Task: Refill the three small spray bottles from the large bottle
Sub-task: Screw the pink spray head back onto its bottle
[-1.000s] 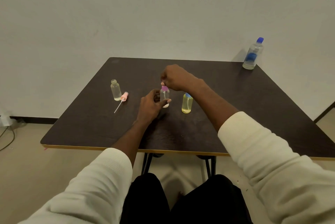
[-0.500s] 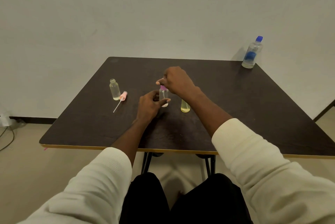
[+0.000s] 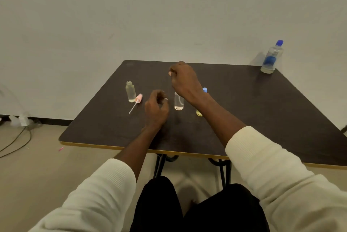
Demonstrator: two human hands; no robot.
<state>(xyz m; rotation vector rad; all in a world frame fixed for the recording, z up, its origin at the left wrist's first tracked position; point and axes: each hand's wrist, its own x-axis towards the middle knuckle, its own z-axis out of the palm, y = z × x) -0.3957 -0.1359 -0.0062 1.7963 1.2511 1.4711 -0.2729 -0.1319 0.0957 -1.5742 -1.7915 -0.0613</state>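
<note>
1. Table (image 3: 244, 111): dark top, pale edge band, set against a white wall (image 3: 169, 10).
2. Large bottle (image 3: 271, 57): upright at the far right corner of the table, blue cap on, blue label, a little liquid at the bottom. Well apart from both hands.
3. Left bottle (image 3: 130, 91): small, clear, upright, neck open. Its pink sprayer (image 3: 136, 101) lies flat on the table just beside its base, dip tube pointing toward the near edge.
4. Middle bottle (image 3: 178, 102): small, clear, upright, a little liquid at the bottom. Neck partly hidden by the right wrist; no cap seen on it.
5. Yellow bottle (image 3: 200, 112): upright just right of the middle bottle, mostly hidden behind the right forearm; only the blue cap and the yellowish base show.
6. Left hand (image 3: 156, 109): low over the table, just left of the middle bottle and not touching it. Fingers loosely curled with the thumb tip near the fingertips; nothing visible between them.
7. Right hand (image 3: 185, 79): raised above the middle bottle, knuckles toward the camera, fingers curled into a pinch. What they pinch is hidden behind the hand; cannot tell whether they hold anything.
8. Both sleeves cream, pushed up the forearms. Cables (image 3: 15, 141) lie on the floor at left.
</note>
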